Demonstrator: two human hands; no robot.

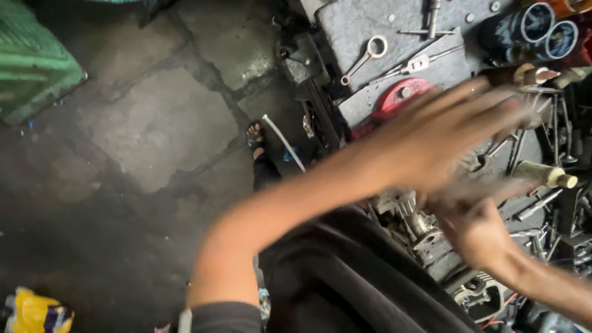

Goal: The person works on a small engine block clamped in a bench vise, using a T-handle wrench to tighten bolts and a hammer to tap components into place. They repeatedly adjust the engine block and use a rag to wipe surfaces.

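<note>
While your left hand [444, 132] reached right, fingers spread and blurred, the engine [425, 234] lay just under it; your right hand [478, 231], nearer, touched it, grip unclear.

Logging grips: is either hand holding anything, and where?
Cannot be told. Left hand is blurred, fingers spread, apparently empty; right hand is blurred over the engine parts.

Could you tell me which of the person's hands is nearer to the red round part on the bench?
Left. The blurred left hand reaches just right of the red round part; the right hand sits lower, over the metal engine part.
</note>
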